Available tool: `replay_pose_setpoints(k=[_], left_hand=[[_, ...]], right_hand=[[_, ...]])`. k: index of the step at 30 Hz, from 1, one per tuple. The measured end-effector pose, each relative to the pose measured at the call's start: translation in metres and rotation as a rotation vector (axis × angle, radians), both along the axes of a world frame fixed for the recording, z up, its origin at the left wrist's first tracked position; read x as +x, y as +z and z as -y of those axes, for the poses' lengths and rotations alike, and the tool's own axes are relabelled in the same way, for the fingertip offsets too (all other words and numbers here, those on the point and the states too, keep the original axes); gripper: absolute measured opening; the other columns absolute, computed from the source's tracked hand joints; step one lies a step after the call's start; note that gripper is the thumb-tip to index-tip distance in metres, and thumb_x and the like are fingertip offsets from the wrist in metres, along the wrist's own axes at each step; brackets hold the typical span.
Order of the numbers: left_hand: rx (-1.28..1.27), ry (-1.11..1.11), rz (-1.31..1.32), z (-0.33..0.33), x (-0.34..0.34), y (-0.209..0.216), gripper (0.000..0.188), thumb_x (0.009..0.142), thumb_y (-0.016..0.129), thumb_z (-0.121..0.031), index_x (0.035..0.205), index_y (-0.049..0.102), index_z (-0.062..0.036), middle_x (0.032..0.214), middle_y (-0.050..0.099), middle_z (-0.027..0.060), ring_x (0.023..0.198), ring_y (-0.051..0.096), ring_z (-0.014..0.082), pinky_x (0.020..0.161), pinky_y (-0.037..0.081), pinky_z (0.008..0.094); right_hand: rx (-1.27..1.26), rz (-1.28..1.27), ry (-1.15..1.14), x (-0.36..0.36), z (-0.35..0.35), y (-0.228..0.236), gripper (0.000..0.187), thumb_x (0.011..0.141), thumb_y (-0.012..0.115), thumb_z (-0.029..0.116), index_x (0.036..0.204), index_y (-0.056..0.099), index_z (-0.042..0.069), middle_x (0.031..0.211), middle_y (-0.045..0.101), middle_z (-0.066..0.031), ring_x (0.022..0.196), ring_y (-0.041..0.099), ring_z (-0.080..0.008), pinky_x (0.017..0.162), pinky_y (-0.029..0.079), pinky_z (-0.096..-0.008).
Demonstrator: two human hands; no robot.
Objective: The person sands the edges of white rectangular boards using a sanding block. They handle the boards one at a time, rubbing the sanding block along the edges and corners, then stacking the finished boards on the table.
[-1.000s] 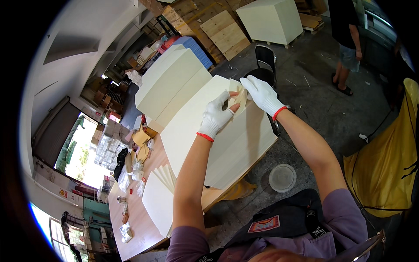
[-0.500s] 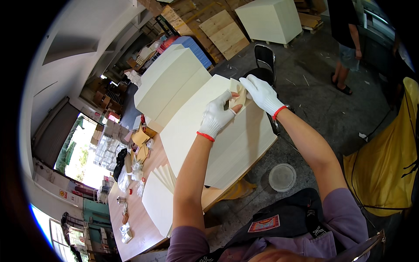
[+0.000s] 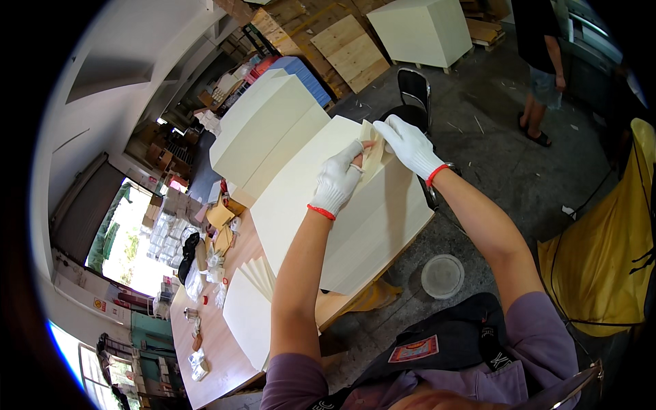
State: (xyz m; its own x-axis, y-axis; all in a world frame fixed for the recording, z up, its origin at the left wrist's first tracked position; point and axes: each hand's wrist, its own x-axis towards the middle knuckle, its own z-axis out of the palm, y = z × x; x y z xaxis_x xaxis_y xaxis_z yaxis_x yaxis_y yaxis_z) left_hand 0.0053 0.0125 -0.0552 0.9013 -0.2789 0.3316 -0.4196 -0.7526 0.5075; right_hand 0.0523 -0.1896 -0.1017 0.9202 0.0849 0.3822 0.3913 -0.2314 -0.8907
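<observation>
A tall stack of cream paper sheets sits on the table before me, its cut side facing me. At its far right corner several sheets are bent up. My left hand, in a white knit glove with bare thumb and fingertip, has its fingers closed on the inner edge of these lifted sheets. Gloved in white with a red cuff, my right hand pinches the outer corner of the same sheets. Its fingertips are partly hidden behind the paper.
Behind stands a second paper stack. A fanned bundle of sheets lies on the wooden table at left. Beyond the corner is a black chair. On the floor are a round lidded bucket and a yellow cover. A person stands far right.
My left thumb and fingers have drawn together at the sheets' corner, and the bent sheets now stand narrower and straighter. My right hand has barely moved.
</observation>
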Motion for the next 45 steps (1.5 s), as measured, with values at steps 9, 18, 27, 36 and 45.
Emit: replay_pose_setpoints(k=[9, 18, 27, 36, 45], left_hand=[[0.07, 0.102, -0.148, 0.014, -0.012, 0.017, 0.038, 0.093, 0.08, -0.029, 0.128, 0.07, -0.0159, 0.101, 0.078, 0.0144, 0.092, 0.075, 0.0267, 0.083, 0.057, 0.0391], [0.166, -0.014, 0.085, 0.009, -0.011, 0.003, 0.047, 0.093, 0.07, -0.011, 0.14, 0.067, -0.0173, 0.118, 0.076, 0.0173, 0.106, 0.075, 0.0303, 0.094, 0.058, 0.0389], [0.177, 0.013, 0.075, 0.007, -0.007, 0.001, 0.045, 0.092, 0.068, -0.021, 0.137, 0.069, -0.0256, 0.117, 0.076, 0.0164, 0.105, 0.073, 0.0394, 0.092, 0.058, 0.0473], [0.366, 0.165, 0.026, 0.02, 0.015, 0.009, 0.043, 0.091, 0.071, -0.028, 0.134, 0.071, -0.024, 0.12, 0.077, 0.013, 0.106, 0.074, 0.0354, 0.089, 0.059, 0.0459], [-0.039, -0.017, -0.109, 0.0, 0.005, 0.0, 0.04, 0.101, 0.066, -0.016, 0.14, 0.068, -0.008, 0.126, 0.076, 0.0132, 0.116, 0.07, 0.0216, 0.1, 0.053, 0.0343]], right_hand=[[0.003, -0.003, -0.013, 0.005, 0.001, -0.008, 0.06, 0.107, 0.045, 0.062, 0.106, 0.062, 0.005, 0.088, 0.071, -0.0158, 0.087, 0.07, -0.0343, 0.081, 0.05, -0.0435], [-0.113, 0.031, -0.145, -0.003, 0.018, 0.003, 0.065, 0.103, 0.049, 0.068, 0.107, 0.065, 0.006, 0.091, 0.072, -0.0185, 0.093, 0.071, -0.0399, 0.082, 0.052, -0.0467], [-0.68, 0.187, -0.063, -0.004, 0.037, -0.004, 0.059, 0.1, 0.052, 0.067, 0.095, 0.067, 0.01, 0.085, 0.069, -0.0121, 0.082, 0.07, -0.0342, 0.072, 0.052, -0.0462], [-0.787, 0.634, -0.121, 0.01, 0.036, 0.007, 0.045, 0.104, 0.054, 0.054, 0.1, 0.07, 0.011, 0.087, 0.07, -0.0107, 0.084, 0.07, -0.0334, 0.071, 0.054, -0.0452], [-0.167, -0.017, 0.034, 0.001, 0.009, 0.009, 0.059, 0.107, 0.042, 0.058, 0.105, 0.066, 0.004, 0.1, 0.068, -0.024, 0.101, 0.065, -0.0447, 0.086, 0.048, -0.0507]])
